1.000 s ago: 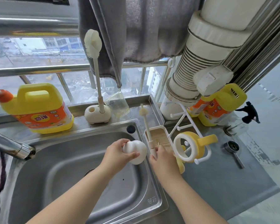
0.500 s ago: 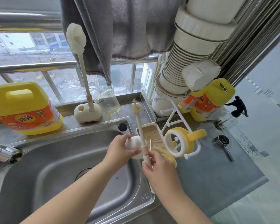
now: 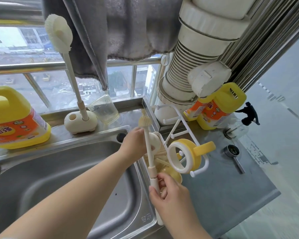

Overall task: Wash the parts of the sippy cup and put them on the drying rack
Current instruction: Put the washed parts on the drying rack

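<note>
Nearest the sink (image 3: 62, 169), at its right rim, the right hand (image 3: 169, 192) pinches the small brush (image 3: 149, 149) by its handle, bristles up, probably to scrub; just beyond, the left hand (image 3: 135, 144) cups a white cup part (image 3: 154, 141) beside the drying rack (image 3: 176, 128), where the yellow lid (image 3: 188, 156) already hangs; behind the sink stand a clear cup (image 3: 104, 109) and detergent jug (image 3: 12, 121), clear of the work

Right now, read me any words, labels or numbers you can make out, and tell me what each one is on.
"奇强" in yellow on the orange label of the left detergent jug; its smaller print is too blurred to read.
Stamped characters on the sink rim: too faint to read for certain.
Right detergent jug: label turned and blurred, unreadable.
Measuring cup: dark markings, too blurred to read.
</note>
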